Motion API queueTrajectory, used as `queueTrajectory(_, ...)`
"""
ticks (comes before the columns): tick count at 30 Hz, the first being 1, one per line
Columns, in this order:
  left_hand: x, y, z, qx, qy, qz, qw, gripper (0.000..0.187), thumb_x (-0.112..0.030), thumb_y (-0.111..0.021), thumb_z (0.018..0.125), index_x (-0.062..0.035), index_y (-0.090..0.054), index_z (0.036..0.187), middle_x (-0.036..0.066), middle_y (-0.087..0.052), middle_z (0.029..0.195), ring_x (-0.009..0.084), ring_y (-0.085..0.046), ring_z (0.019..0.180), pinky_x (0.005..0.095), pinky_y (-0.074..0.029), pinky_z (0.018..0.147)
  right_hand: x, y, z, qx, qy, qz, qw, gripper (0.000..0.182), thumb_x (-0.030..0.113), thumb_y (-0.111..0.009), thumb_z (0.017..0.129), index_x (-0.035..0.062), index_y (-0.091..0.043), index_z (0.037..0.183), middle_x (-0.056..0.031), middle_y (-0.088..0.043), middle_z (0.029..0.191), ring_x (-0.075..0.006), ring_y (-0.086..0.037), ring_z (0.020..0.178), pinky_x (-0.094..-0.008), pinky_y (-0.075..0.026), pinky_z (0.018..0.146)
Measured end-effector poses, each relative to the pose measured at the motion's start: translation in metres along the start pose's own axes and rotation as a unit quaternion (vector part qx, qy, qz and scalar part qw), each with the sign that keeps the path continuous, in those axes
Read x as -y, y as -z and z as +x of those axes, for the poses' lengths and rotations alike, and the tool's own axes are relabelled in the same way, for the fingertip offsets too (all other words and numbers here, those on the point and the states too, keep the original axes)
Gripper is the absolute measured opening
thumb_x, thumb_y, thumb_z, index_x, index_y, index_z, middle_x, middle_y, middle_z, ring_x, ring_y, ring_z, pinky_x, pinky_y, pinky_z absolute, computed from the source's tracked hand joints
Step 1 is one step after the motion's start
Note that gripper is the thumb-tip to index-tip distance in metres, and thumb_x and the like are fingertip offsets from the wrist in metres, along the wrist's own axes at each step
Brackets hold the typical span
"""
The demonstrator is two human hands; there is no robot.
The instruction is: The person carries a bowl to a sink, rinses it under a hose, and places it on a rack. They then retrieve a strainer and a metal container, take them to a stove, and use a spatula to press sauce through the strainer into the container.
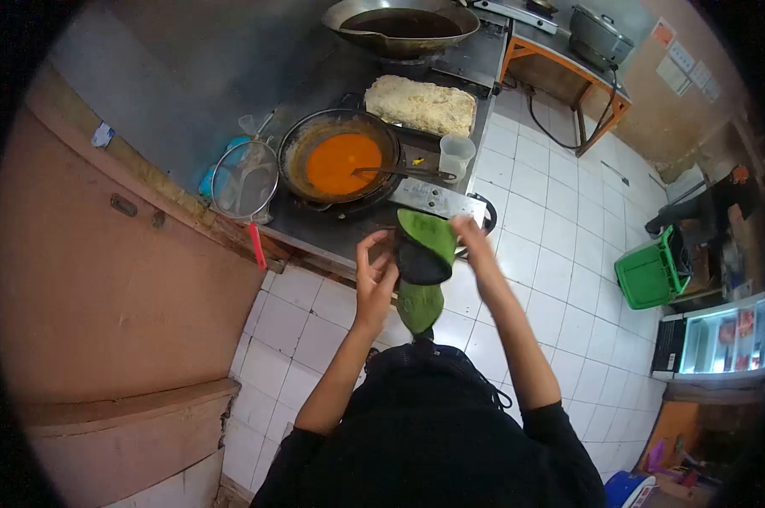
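Note:
Both my hands hold a green and black pouch-like cloth item in front of my chest, near the edge of the cooking counter. My left hand grips its left side from below. My right hand pinches its upper right edge. A green lower part hangs down between my forearms. Just beyond it on the counter sits a dark pan of orange sauce with a spoon resting in it.
The steel counter carries a wire strainer with a red handle, a plastic measuring cup, a tray of pale noodles and a large wok. A green bin stands on the white tiled floor at right.

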State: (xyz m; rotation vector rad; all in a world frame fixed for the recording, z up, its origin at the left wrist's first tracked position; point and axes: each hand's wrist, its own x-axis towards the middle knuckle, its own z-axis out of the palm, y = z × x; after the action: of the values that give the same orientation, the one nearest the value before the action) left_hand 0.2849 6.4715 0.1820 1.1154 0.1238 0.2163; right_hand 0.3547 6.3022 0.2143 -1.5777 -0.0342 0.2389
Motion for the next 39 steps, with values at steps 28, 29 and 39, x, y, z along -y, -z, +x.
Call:
queueTrajectory(28,-0.004,0.122,-0.062,-0.045,-0.047,0.23,0.971,0.014,-0.006,-0.048,0.092,-0.0048,-0.055,0.104,0.0,-0.057,0.091,0.0062,-0.056,0.083,0.0217,-0.045,0.068,-0.077,-0.102,-0.065,0.096,0.054,0.037,0.993,0.008,0.01,-0.055,0.091,0.0056,-0.051,0.096,-0.0013,-0.056,0.077,-0.009,-0.052,0.07,-0.0253,-0.042,0.061)
queueTrajectory(29,-0.016,0.119,-0.06,-0.042,-0.014,0.224,0.973,0.016,-0.006,-0.046,0.093,-0.0041,-0.056,0.105,0.0,-0.057,0.091,0.0062,-0.056,0.084,0.0215,-0.046,0.069,-0.067,-0.107,-0.065,0.106,0.022,0.089,0.99,0.008,0.011,-0.055,0.091,0.006,-0.052,0.097,-0.0008,-0.056,0.078,-0.0087,-0.051,0.068,-0.025,-0.041,0.06)
queueTrajectory(39,-0.001,0.154,-0.056,0.127,0.105,0.277,0.947,0.053,-0.009,-0.081,0.065,-0.0011,-0.058,0.112,0.006,-0.062,0.099,0.0147,-0.059,0.091,0.0292,-0.049,0.08,-0.069,-0.123,-0.057,0.218,0.201,-0.355,0.887,0.031,0.013,-0.071,0.066,0.001,-0.061,0.093,-0.0173,-0.051,0.086,-0.0344,-0.054,0.075,-0.0394,-0.044,0.067)
